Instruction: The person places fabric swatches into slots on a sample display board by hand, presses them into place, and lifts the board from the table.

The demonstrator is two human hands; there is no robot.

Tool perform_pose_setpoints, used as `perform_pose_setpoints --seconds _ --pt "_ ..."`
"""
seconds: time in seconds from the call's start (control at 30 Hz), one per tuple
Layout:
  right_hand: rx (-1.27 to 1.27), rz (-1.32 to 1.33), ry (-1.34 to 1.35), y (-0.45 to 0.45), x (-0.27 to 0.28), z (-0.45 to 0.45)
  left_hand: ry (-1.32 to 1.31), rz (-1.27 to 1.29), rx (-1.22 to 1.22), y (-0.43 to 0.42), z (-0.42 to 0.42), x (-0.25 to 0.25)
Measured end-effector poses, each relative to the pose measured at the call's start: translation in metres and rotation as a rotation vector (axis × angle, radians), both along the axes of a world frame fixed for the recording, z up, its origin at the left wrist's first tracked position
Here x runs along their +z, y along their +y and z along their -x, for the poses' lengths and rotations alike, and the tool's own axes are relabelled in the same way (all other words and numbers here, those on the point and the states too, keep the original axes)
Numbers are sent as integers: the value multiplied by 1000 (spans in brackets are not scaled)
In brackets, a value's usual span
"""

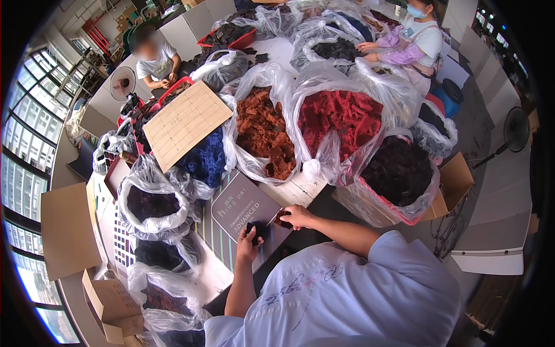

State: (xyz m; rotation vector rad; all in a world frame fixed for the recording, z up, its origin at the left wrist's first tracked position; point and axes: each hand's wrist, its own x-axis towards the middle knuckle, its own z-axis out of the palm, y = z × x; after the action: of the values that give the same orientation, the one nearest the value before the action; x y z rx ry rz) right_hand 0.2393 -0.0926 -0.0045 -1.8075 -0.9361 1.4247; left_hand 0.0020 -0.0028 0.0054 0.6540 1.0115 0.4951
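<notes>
Over a grey printed board (240, 202) on the table, my two hands are close together. My left hand (247, 247) is closed around a small, very dark blue or black scrap (255, 231). A dark reddish-brown scrap (281, 218) is pinched between the fingers of my right hand (299, 217). Whether the scraps are cloth or leather I cannot tell. Just beyond the board stand open clear plastic bags of loose scraps: rust-brown scraps (265, 136), red scraps (341, 124) and blue scraps (205, 159). A bag of blackish scraps (399, 172) is to the right.
A gridded tan board (188, 124) lies across the blue scraps. More bags, including one with dark purple scraps (151, 202), line the left. Cardboard boxes (115, 301) stand left and right. Two people (156, 61) work across the table, and a pedestal fan (515, 128) is at right.
</notes>
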Motion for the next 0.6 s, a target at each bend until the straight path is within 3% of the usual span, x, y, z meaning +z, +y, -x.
perform_pose_setpoints --seconds 0.6 --pt "-9 -4 -3 -1 2 0 5 -6 -2 0 1 -2"
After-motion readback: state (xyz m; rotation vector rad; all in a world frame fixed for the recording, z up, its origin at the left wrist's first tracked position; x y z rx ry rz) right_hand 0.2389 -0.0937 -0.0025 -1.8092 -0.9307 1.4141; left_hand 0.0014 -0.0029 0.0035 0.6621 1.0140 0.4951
